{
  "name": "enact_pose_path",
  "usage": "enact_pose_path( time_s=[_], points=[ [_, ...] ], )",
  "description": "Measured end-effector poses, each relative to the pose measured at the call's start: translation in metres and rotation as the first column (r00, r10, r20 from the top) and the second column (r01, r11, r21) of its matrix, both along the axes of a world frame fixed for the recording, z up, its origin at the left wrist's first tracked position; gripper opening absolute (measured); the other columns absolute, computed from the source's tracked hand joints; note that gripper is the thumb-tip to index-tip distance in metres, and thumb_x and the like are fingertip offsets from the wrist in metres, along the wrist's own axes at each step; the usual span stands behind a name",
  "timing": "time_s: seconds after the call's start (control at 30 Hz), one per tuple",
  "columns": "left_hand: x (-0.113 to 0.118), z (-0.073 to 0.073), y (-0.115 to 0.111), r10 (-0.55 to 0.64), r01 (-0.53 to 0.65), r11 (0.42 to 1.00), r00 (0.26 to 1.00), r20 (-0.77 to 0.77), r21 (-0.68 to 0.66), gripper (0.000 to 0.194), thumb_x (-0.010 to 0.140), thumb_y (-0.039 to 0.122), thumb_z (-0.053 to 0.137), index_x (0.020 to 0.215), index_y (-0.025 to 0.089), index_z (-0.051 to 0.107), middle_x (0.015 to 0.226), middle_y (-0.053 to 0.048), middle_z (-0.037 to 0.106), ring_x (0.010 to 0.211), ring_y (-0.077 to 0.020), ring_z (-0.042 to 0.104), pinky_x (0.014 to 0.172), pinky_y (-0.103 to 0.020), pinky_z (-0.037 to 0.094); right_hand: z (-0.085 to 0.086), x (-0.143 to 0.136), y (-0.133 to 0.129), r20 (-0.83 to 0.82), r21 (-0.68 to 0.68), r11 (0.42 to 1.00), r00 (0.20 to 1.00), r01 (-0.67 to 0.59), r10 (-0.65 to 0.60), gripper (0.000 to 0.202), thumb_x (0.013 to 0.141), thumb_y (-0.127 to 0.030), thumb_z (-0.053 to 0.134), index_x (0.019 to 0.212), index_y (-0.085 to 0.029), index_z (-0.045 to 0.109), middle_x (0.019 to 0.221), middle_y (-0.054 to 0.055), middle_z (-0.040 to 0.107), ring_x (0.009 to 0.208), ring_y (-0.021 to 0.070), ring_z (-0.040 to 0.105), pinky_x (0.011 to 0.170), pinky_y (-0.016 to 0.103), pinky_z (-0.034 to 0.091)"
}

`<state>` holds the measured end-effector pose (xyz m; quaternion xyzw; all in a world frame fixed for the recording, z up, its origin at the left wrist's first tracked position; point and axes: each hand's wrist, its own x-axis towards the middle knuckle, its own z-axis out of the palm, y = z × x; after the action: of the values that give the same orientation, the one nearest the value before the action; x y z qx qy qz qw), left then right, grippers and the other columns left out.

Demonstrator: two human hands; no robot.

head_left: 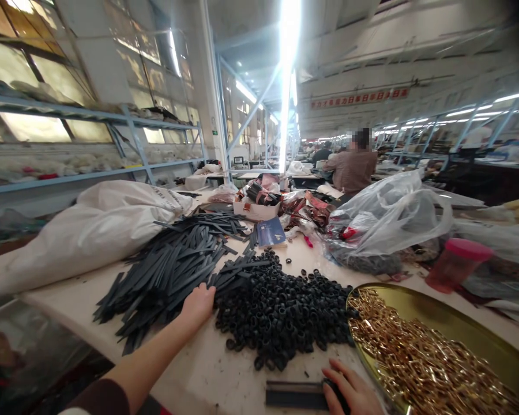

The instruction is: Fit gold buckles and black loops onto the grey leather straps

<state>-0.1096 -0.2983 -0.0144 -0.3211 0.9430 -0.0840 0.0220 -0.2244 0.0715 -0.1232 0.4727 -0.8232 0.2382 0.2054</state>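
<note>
My left hand (199, 302) reaches to the edge of a heap of flat black strips (177, 253), fingers curled down and closed; the fingertips and anything in them are hidden. Beside it spreads a large pile of small black loops (281, 305). Low in the picture, my right hand (350, 387) is closed around the right end of a long, dark stapler-like tool (294, 395), which lies on the table. Close to that hand stands a round gold-coloured tray (471, 323) full of shiny gold metal pieces (428, 351).
A big white sack (99, 225) lies at the left. Behind the piles are a blue booklet (271, 232), an open box (257, 210) and a clear plastic bag (389, 213). A pink-lidded jar (458, 265) stands at the right. A person (354, 164) is further back.
</note>
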Motion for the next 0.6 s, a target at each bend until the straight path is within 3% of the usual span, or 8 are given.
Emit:
enact_pose_path(
  time_s=[0.13,0.23,0.33,0.47,0.6],
  points=[
    [0.032,-0.005,0.017,-0.004,0.005,0.999,0.999,-0.033,0.037,0.030,0.077,0.012,0.045,0.104,0.015,0.057,0.103,-0.014,0.052,0.094,-0.0253,0.055,0.076,-0.034,0.044,0.010,0.012,0.003,0.094,-0.021,0.998,0.994,0.052,-0.050,0.027,0.079,-0.040,0.049,0.083,-0.023,0.069,0.098,0.009,0.067,0.088,0.0241,0.064,0.074,0.035,0.054],
    [0.049,-0.006,0.014,0.000,0.007,0.994,0.998,-0.069,0.105,0.044,0.073,0.027,0.056,0.115,0.017,0.051,0.110,-0.012,0.051,0.098,-0.0241,0.055,0.083,-0.031,0.042,0.012,0.020,0.004,0.169,-0.069,0.993,0.982,0.095,-0.082,0.031,0.081,-0.042,0.045,0.082,-0.022,0.068,0.098,0.010,0.066,0.089,0.0242,0.064,0.076,0.037,0.053],
    [0.055,-0.007,0.002,0.074,-0.052,0.985,0.989,-0.129,0.163,0.058,0.078,0.045,0.050,0.124,0.012,0.042,0.115,-0.014,0.050,0.102,-0.0227,0.053,0.087,-0.029,0.040,0.012,0.022,0.004,0.236,-0.106,0.983,0.964,0.149,-0.121,0.036,0.082,-0.046,0.042,0.087,-0.020,0.066,0.101,0.010,0.065,0.091,0.0246,0.063,0.078,0.038,0.053],
    [0.048,-0.014,-0.018,0.214,-0.174,0.960,0.960,-0.180,0.218,0.042,0.085,0.040,0.046,0.116,0.012,0.047,0.110,-0.012,0.054,0.097,-0.0212,0.055,0.083,-0.037,0.044,0.011,0.022,0.004,0.278,-0.118,0.981,0.953,0.156,-0.118,0.038,0.080,-0.048,0.044,0.092,-0.019,0.064,0.102,0.010,0.064,0.094,0.0254,0.061,0.081,0.040,0.051],
    [0.043,-0.021,-0.029,0.251,-0.194,0.943,0.949,-0.192,0.271,0.029,0.085,0.031,0.050,0.110,0.015,0.051,0.108,-0.007,0.056,0.091,-0.0183,0.057,0.077,-0.038,0.048,0.010,0.023,0.004,0.302,-0.116,0.981,0.946,0.156,-0.115,0.035,0.080,-0.045,0.045,0.093,-0.018,0.062,0.103,0.011,0.063,0.096,0.0253,0.059,0.084,0.042,0.048]
  ],
)
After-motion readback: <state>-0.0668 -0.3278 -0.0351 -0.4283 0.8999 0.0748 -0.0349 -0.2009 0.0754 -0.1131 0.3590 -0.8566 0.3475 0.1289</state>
